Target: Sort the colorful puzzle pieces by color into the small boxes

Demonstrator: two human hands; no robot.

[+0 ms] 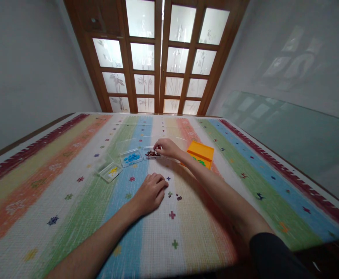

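My right hand (167,148) reaches into a clear plastic box (148,157) of small dark brown building bricks (151,154). Its thumb and fingers are pinched together at the pile; whether a brick is between them is too small to tell. My left hand (152,193) rests on the tablecloth with its fingers curled in, and what they hold, if anything, is hidden. Just right of it lie several loose dark bricks (179,198) on the cloth.
Left of the brown bricks stand a clear box (142,159) of blue pieces (131,158) and another clear box (110,179) with yellow pieces (113,170). An open orange case (202,149) with green pieces (200,162) lies beyond my right forearm. A striped cloth (79,217) covers the table.
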